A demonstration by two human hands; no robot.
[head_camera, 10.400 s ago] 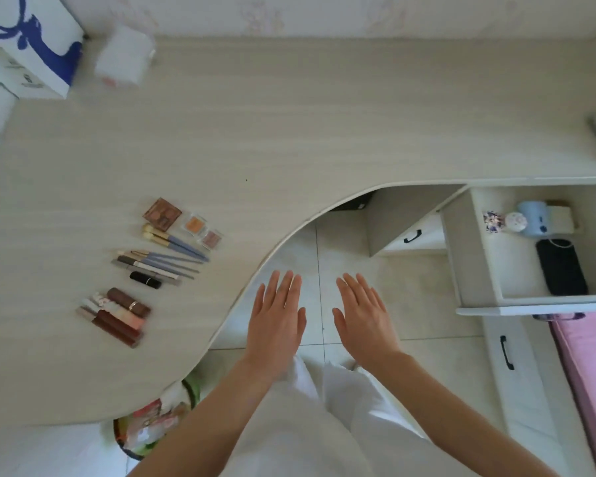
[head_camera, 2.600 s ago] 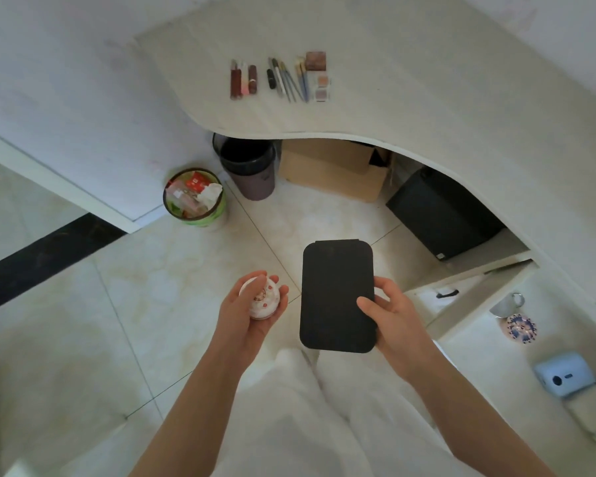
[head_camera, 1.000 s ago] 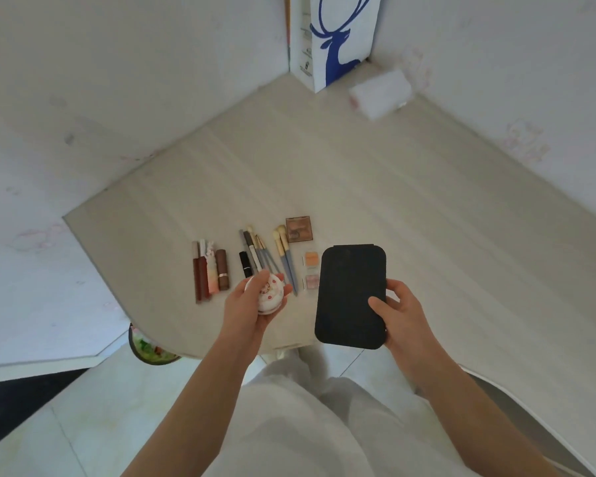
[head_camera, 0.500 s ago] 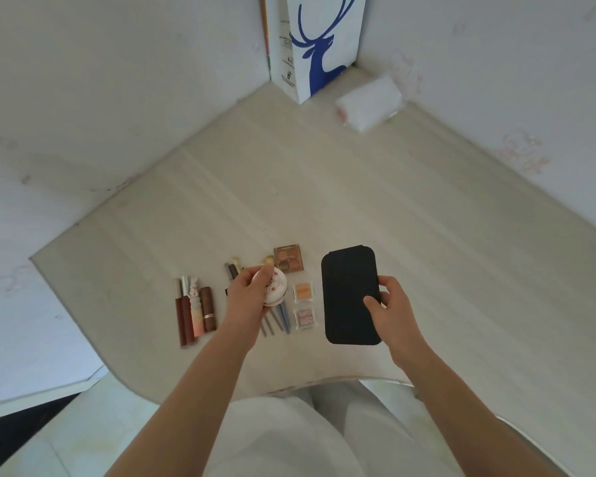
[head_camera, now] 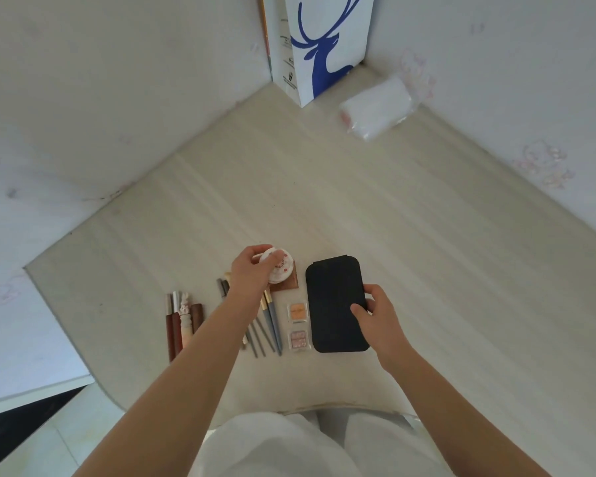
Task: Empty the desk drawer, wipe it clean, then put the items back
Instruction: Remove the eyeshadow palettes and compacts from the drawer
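Note:
My left hand [head_camera: 250, 275] grips a small round white compact [head_camera: 281, 266] with a red pattern, low over the desk [head_camera: 410, 235] just beyond the brown square palette [head_camera: 287, 284]. My right hand [head_camera: 375, 313] holds the right edge of a flat black case [head_camera: 336, 304], which lies on or just above the desk beside two small eyeshadow pots [head_camera: 297, 325]. Left of these lie makeup brushes [head_camera: 269, 327] and several lipstick tubes [head_camera: 181, 321] in a row. The drawer is out of view.
A white bag with a blue deer print [head_camera: 319, 46] stands in the far corner against the walls. A white tissue pack [head_camera: 377, 108] lies next to it. The desk's curved front edge [head_camera: 324, 406] runs just before my lap.
Both hands have moved forward and down over the desk. The compact now sits beyond the brushes near the brown palette, and the black case has lowered beside the eyeshadow pots.

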